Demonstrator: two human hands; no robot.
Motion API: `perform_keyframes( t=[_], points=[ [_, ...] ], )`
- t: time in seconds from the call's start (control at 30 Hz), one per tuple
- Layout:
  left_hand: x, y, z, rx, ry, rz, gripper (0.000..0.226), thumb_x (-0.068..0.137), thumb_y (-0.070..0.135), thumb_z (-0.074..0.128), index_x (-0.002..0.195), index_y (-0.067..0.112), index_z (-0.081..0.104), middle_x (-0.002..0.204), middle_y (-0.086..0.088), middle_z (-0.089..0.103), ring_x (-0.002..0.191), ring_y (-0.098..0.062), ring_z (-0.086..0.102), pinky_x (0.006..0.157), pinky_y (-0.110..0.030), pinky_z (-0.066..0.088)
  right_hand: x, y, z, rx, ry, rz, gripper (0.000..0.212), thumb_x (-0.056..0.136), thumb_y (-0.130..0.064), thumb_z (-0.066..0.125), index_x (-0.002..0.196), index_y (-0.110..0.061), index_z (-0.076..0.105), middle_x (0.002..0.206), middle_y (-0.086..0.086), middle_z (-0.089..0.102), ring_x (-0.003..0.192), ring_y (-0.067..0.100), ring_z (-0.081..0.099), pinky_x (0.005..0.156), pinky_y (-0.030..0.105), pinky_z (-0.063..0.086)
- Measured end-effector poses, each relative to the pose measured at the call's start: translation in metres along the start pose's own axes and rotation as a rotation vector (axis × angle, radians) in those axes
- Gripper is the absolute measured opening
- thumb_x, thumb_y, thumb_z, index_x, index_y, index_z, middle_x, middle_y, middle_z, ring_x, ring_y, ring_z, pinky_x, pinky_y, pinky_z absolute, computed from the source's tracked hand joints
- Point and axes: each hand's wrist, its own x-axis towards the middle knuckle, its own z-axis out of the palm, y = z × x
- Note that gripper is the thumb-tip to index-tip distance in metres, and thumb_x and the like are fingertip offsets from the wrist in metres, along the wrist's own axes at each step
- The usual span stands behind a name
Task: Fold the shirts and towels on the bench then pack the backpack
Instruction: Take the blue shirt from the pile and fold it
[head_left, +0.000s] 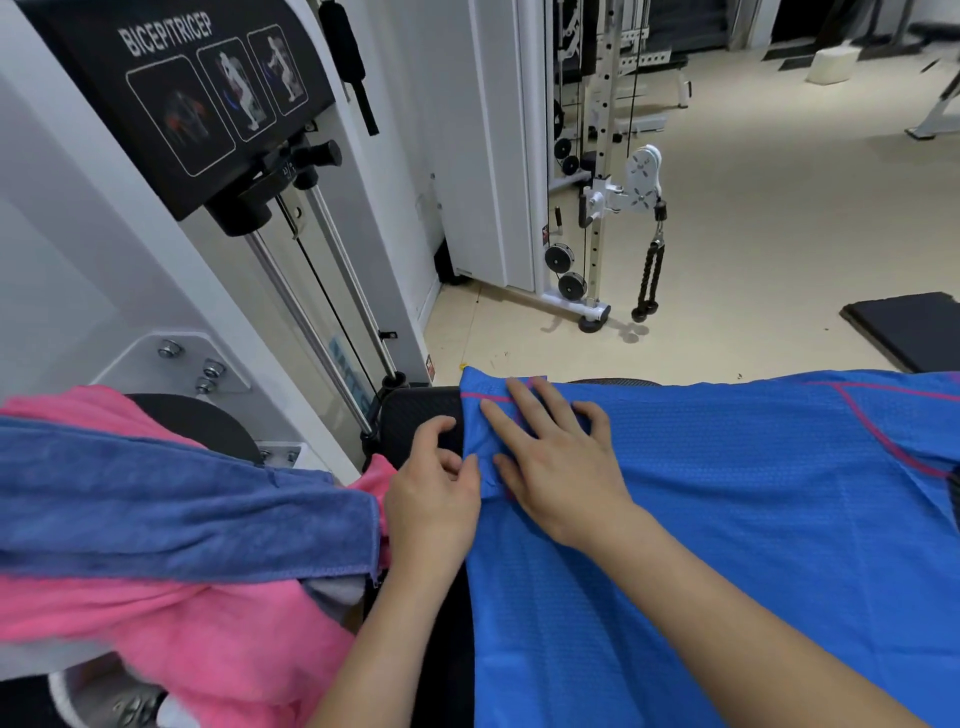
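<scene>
White weight machine at left, black BICEP/TRICEP placard with three exercise diagrams. Chrome guide rods slanting down beneath it. Bolted steel plate at its base. Cable tower beyond, black rope handle hanging from white pulley. Beige floor; black mat at right.

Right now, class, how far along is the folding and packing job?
Done: nothing looks folded. In hand: the blue shirt lies spread on the bench, the right hand pressing flat on it, the left hand at its edge. Left: folding it, the pink towel and blue towel heaped at the left, and packing; no backpack is in view.
</scene>
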Motion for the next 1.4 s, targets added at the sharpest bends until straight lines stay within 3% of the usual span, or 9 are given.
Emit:
perform_keyframes(
  t=[0.23, 0.37, 0.53, 0.7, 0.9, 1.0, 1.13, 1.3, 1.4],
  points=[
    [-0.007, 0.002, 0.001, 0.182, 0.007, 0.292, 0.043, 0.083, 0.014, 0.069, 0.125, 0.018, 0.062, 0.102, -0.007, 0.057, 0.09, -0.027, 0.058, 0.076, -0.04, 0.052, -0.009, -0.004, -0.008, 0.077, 0.05, 0.015, 0.052, 0.1, -0.046, 0.03, 0.151, -0.039, 0.019, 0.163, -0.001, 0.009, 0.149, 0.018, 0.0, 0.11, 0.051, 0.013],
    [-0.013, 0.003, 0.019, 0.484, -0.003, 0.607, 0.053, 0.092, 0.038, 0.053, 0.141, 0.018, 0.05, 0.147, -0.015, 0.044, 0.134, -0.035, 0.042, 0.106, -0.047, 0.039, -0.041, 0.015, -0.018, 0.119, 0.135, 0.157, 0.052, 0.098, -0.038, 0.039, 0.149, -0.034, 0.031, 0.159, 0.002, 0.025, 0.149, 0.02, 0.014, 0.111, 0.051, 0.02],
    [-0.009, -0.005, 0.038, 0.619, -0.209, 0.49, 0.063, 0.094, 0.059, 0.013, 0.152, 0.038, 0.003, 0.162, -0.003, -0.004, 0.15, -0.022, -0.004, 0.119, -0.048, 0.006, -0.085, 0.05, -0.025, 0.244, 0.181, 0.245, 0.047, 0.097, -0.026, 0.052, 0.144, -0.024, 0.046, 0.152, 0.002, 0.039, 0.142, 0.02, 0.031, 0.108, 0.037, 0.029],
    [-0.004, -0.006, 0.038, 0.687, -0.298, 0.441, 0.063, 0.09, 0.065, 0.0, 0.144, 0.044, -0.024, 0.16, 0.002, -0.021, 0.146, -0.016, -0.023, 0.117, -0.045, -0.01, -0.136, 0.108, -0.045, 0.709, 0.568, 0.614, 0.024, 0.09, -0.011, 0.061, 0.105, -0.029, 0.065, 0.101, -0.008, 0.067, 0.09, -0.001, 0.061, 0.073, 0.004, 0.04],
    [-0.03, 0.054, 0.045, 0.591, -0.253, 0.498, 0.061, 0.095, 0.036, 0.047, 0.152, 0.027, 0.027, 0.162, -0.01, 0.014, 0.149, -0.028, 0.01, 0.118, -0.048, 0.008, -0.173, 0.197, -0.074, 0.623, 0.604, 0.948, 0.029, 0.091, -0.033, 0.056, 0.118, -0.022, 0.061, 0.078, -0.019, 0.058, 0.079, 0.015, 0.055, 0.072, 0.033, 0.038],
    [-0.08, 0.101, 0.072, 0.369, -0.278, 0.708, 0.036, 0.086, 0.021, 0.065, 0.122, 0.018, 0.062, 0.125, -0.007, 0.056, 0.112, -0.028, 0.056, 0.078, -0.042, 0.052, -0.178, 0.226, -0.079, 0.555, 0.543, 0.999, 0.048, 0.091, -0.038, 0.055, 0.133, -0.015, 0.053, 0.088, -0.007, 0.063, 0.08, 0.012, 0.058, 0.069, 0.031, 0.037],
    [-0.149, 0.149, 0.123, 0.349, -0.483, 0.827, 0.023, 0.09, 0.038, 0.059, 0.102, 0.019, 0.066, 0.096, 0.0, 0.058, 0.09, -0.022, 0.058, 0.064, -0.035, 0.05, -0.168, 0.25, -0.079, 0.597, 0.415, 1.005, 0.054, 0.089, -0.05, 0.052, 0.13, -0.014, 0.054, 0.119, 0.006, 0.06, 0.109, 0.025, 0.056, 0.078, 0.032, 0.037],
    [-0.174, 0.181, 0.172, 0.59, -0.615, 0.711, 0.051, 0.092, 0.06, 0.041, 0.101, 0.013, 0.058, 0.102, -0.009, 0.063, 0.096, -0.031, 0.058, 0.079, -0.041, 0.04, -0.143, 0.256, -0.084, 0.667, 0.417, 1.004, 0.042, 0.082, -0.05, 0.064, 0.086, -0.008, 0.066, 0.076, 0.0, 0.064, 0.074, 0.019, 0.059, 0.062, 0.035, 0.041],
    [-0.175, 0.19, 0.181, 0.585, -0.61, 0.734, 0.035, 0.093, 0.044, 0.044, 0.095, 0.012, 0.059, 0.099, -0.01, 0.066, 0.09, -0.032, 0.061, 0.074, -0.039, 0.034, -0.134, 0.263, -0.087, 0.779, 0.46, 1.028, 0.023, 0.077, -0.026, 0.069, 0.065, -0.007, 0.065, 0.06, 0.002, 0.063, 0.06, 0.019, 0.057, 0.057, 0.032, 0.044]
  ],
)
